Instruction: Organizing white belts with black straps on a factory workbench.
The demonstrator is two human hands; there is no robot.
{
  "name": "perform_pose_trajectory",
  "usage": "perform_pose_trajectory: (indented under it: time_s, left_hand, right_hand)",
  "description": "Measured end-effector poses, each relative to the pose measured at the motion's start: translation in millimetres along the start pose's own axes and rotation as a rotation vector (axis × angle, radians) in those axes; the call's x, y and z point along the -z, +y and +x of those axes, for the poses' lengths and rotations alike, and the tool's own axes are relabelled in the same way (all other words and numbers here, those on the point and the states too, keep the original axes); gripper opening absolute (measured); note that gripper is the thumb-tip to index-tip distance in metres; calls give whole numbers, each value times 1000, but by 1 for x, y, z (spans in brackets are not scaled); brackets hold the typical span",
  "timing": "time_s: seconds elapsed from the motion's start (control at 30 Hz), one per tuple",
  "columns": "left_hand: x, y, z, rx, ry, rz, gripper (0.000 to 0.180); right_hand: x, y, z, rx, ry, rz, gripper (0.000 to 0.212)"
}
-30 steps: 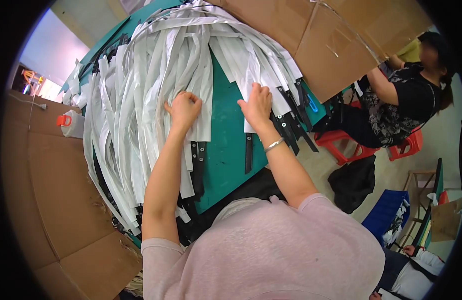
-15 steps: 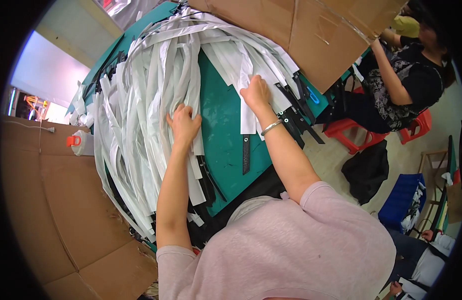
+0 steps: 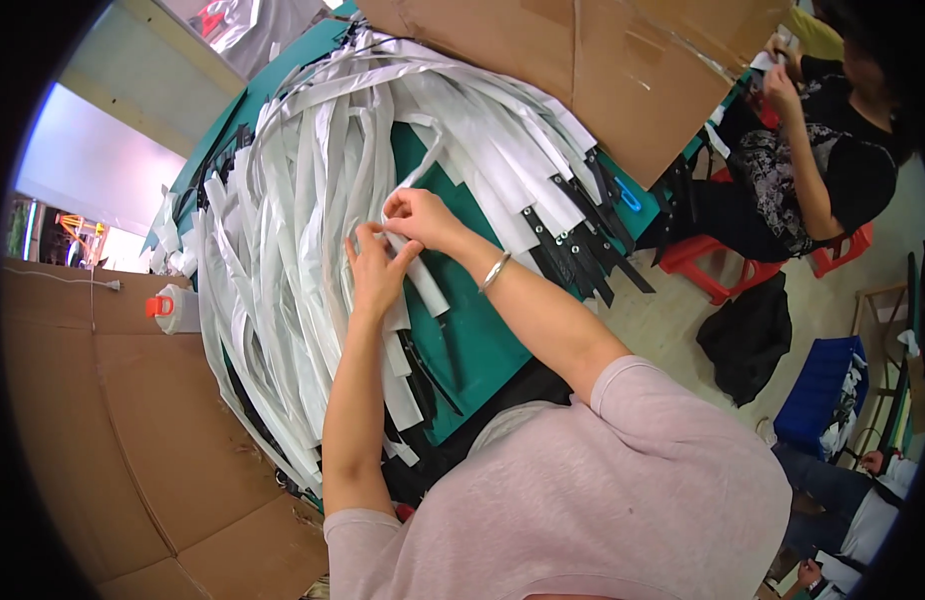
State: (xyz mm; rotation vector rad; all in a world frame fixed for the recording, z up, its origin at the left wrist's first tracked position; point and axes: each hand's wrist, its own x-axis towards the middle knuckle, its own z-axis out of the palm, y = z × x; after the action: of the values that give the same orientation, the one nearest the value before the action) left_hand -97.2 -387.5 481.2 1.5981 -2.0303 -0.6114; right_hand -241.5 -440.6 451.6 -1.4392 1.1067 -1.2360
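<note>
A long black strap in a white sleeve (image 3: 426, 286) curves across the green tabletop (image 3: 483, 345), its dark tail blurred below the sleeve. My right hand (image 3: 421, 218) pinches it, fingers closed. Close against it, my left hand (image 3: 379, 272) has its thumb and fingers bent around the same strap; its exact grip is partly hidden. Under and left of my hands lies a thick heap of white-sleeved straps (image 3: 283, 240). To the right, another bunch of sleeved straps (image 3: 508, 185) fans out, its bare black ends (image 3: 573, 250) showing small metal rings.
A large cardboard sheet (image 3: 633, 90) stands at the far right edge. Cardboard (image 3: 173, 420) and a white bottle with an orange cap (image 3: 178, 308) lie left. A co-worker (image 3: 813, 160) sits at right by red stools (image 3: 718, 270). A blue clip (image 3: 629, 196) rests near the right bunch.
My right hand has moved left from the right bunch, bringing a sleeved strap over to my left hand. My left hand has shifted slightly and its fingers now meet the right hand's.
</note>
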Motion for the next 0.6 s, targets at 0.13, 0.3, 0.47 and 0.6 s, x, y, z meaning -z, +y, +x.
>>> perform_pose_trajectory:
  time_s: [0.13, 0.3, 0.47, 0.6]
  left_hand:
    - [-10, -1, -17, -207, 197, 195, 50]
    - [7, 2, -26, -428, 19, 489, 52]
    - [3, 9, -24, -185, 85, 433, 62]
    - [-2, 14, -17, -158, 74, 668, 73]
  right_hand:
    - [65, -16, 11, 82, 446, -613, 20]
    - [173, 9, 23, -141, 395, -1178, 23]
    - [169, 9, 21, 73, 258, -1237, 18]
    - [172, 13, 35, -72, 277, -1253, 21]
